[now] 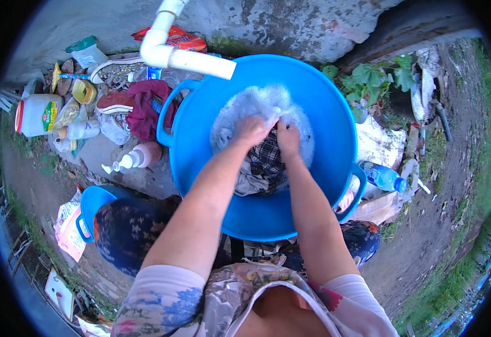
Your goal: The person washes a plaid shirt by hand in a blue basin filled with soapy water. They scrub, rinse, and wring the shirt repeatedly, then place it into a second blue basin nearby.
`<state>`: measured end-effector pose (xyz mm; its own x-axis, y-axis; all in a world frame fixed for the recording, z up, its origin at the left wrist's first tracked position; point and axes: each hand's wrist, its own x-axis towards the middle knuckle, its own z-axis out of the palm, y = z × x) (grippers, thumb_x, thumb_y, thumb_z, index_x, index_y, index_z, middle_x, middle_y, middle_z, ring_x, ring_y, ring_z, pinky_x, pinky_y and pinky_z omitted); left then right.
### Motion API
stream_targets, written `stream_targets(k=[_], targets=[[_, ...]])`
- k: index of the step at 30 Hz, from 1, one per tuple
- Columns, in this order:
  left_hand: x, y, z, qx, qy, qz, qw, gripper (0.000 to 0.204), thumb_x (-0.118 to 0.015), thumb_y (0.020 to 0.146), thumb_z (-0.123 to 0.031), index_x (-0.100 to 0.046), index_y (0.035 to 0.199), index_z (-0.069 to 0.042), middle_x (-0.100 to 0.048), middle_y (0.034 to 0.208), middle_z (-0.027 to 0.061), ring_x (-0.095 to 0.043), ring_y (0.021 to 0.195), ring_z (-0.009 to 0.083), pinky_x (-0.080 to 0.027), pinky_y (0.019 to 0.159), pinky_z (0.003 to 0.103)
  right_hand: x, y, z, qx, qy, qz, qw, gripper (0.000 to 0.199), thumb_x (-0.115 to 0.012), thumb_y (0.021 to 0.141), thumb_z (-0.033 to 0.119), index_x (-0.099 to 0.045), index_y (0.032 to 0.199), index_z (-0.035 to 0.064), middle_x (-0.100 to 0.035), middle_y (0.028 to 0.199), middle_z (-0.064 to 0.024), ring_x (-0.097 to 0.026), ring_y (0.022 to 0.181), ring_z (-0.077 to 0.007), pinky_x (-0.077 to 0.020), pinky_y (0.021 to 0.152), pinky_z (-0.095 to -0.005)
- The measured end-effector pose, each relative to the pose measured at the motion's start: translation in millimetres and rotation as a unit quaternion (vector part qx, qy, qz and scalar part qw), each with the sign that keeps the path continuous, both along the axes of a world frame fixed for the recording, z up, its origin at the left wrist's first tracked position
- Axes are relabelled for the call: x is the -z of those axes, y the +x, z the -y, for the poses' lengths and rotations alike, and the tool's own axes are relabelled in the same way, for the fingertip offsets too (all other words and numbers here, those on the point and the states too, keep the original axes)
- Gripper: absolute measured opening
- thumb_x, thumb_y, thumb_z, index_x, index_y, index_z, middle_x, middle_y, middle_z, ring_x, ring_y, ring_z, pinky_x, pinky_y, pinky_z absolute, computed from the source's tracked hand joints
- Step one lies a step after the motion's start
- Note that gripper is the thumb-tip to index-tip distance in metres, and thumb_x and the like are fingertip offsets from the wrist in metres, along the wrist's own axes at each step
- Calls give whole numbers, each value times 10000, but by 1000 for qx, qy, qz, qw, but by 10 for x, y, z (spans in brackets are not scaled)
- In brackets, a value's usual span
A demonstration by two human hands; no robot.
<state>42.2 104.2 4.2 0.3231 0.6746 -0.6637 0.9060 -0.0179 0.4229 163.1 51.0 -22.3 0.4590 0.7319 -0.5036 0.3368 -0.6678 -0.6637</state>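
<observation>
1. Floral sleeves and bare forearms fill the bottom edge, reaching forward into the blue basin [324, 112], which sits on the ground between the person's knees.
2. Left hand [251, 131] is clenched on the checked cloth [267, 157]; right hand [288, 136] grips the same cloth just beside it, knuckles nearly touching.
3. That cloth sits in the middle of the basin, half in soapy foam [240, 112], with a paler garment [250, 182] bunched beneath it.
4. To scrub well, I'd say: keep both fists close, rub fabric against fabric, work low in the suds and dip often so lather stays in the weave.
5. White pipe [172, 53] hangs over the basin's far rim.
6. Packages now! White jug [36, 115] with a red cap and a yellow-green label lies far left, on its side.
7. Pump bottle [139, 157], pale with a white nozzle, lies beside the basin's left handle.
8. Red-orange packet [181, 38] rests against the wall, behind the pipe.
9. Clear bottle with a blue label [384, 177] lies right of the basin; a maroon cloth [147, 106] lies heaped left.
</observation>
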Motion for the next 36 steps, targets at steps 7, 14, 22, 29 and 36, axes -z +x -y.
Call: stream_targets(k=[7, 14, 22, 29, 36], targets=[[-446, -790, 77, 178, 85, 139, 970, 487, -722, 792, -303, -560, 1208, -108, -553, 1143, 174, -541, 1085, 350, -448, 914, 426, -623, 270, 369, 188, 97, -131, 969, 424, -545, 934, 261, -558, 1191, -75, -616, 1145, -232, -584, 1060, -322, -438, 902, -390], [-830, -1227, -92, 55, 52, 166, 983, 324, -702, 725, -196, -598, 989, -39, -621, 999, 135, -577, 934, 269, -450, 801, 367, -1691, 727, 219, 196, 197, -242, 930, 384, -605, 900, 264, -567, 1130, -40, -630, 1063, -123, -581, 964, -197, -463, 843, -343], [-1143, -1029, -172, -277, -40, 432, 857, 275, -631, 846, -147, -572, 1101, -63, -612, 982, 32, -554, 913, 114, -435, 824, 272, -1984, 1200, 138, 158, 211, -214, 941, 246, -628, 875, 182, -567, 1062, 35, -668, 843, -58, -666, 667, -160, -544, 510, -299], [-976, -845, 249, 180, -97, 202, 958, 276, -623, 852, -221, -678, 1102, -117, -682, 984, 69, -615, 920, 151, -481, 832, 296, -1254, 1004, 458, -145, 51, 1, 988, 351, -675, 807, 196, -645, 1124, 48, -683, 984, -142, -659, 874, -272, -519, 760, -371], [-489, -748, 395, 87, 168, 190, 963, 367, -546, 911, -375, -661, 1081, -71, -611, 1142, 181, -565, 1093, 336, -450, 937, 412, -345, 692, 9, -131, 23, 124, 983, 570, -738, 724, 437, -655, 1123, 38, -637, 1148, -207, -603, 1098, -330, -464, 930, -399]])
